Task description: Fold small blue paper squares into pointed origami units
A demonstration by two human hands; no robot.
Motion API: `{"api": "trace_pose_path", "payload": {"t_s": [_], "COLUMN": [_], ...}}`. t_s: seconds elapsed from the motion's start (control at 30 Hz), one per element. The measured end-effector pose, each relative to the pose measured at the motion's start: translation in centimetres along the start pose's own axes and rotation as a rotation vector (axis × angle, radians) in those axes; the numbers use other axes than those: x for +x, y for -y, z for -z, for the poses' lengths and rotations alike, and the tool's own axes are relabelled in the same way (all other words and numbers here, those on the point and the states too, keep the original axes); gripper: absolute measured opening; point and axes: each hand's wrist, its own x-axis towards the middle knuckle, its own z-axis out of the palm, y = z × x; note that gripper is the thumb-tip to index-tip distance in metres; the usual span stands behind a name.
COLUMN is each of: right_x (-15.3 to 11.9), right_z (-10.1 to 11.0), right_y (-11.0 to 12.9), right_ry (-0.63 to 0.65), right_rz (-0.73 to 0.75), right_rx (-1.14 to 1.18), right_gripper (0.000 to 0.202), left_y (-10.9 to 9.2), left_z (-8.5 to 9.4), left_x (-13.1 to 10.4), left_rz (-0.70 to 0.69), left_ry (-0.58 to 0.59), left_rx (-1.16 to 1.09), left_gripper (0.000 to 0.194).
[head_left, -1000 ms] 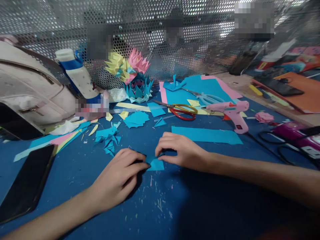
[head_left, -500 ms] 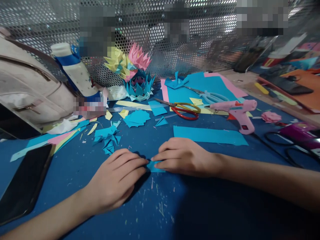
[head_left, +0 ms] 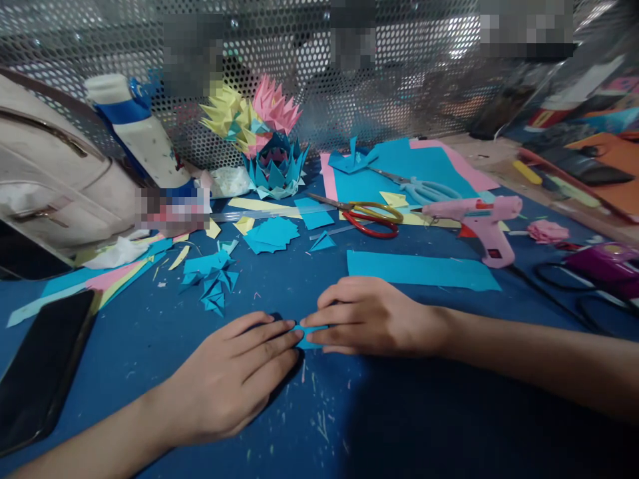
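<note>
The small blue paper point(head_left: 309, 345) lay on the bench point(head_left: 239, 459) between left hand point(head_left: 219, 382) and right hand point(head_left: 379, 319), its visible part longest side to side; fingertips touched it from both sides; whether either pinched it could not be told.

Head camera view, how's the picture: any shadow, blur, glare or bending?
Head view: a dark shadow covers the blue table below the right hand; the small blue paper stays readable.
Head view: the red-and-white cup looks smeared and slanted near the edge.
Head view: bright glints pepper the perforated metal screen; pixelated blocks hide parts.
</note>
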Motion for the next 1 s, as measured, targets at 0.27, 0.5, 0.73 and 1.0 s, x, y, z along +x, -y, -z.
{"api": "trace_pose_path", "payload": {"t_s": [0.27, 0.5, 0.73, 1.0], "right_x": [-0.07, 0.05, 0.05, -0.19], "right_z": [0.03, 0.08, 0.38, 0.43], "right_y": [-0.24, -0.23, -0.13, -0.42], "right_ry": [-0.010, -0.033, 0.076, 0.120], "right_rz": [0.064, 0.086, 0.036, 0.012], "right_rx": [-0.056, -0.058, -0.008, 0.046], "right_gripper": [0.023, 0.021, 0.023, 0.024], "left_y": [0.10, 0.13, 0.05, -0.03], "left_z": [0.70, 0.51, 0.48, 0.40], "left_x": [0.57, 0.54, 0.67, 0.77], "left_rz": [-0.048, -0.065, -0.061, -0.054], "left_ry": [0.022, -0.002, 0.011, 0.042], "left_rx": [0.044, 0.072, 0.084, 0.090], "left_gripper": [0.038, 0.040, 0.039, 0.035]}}
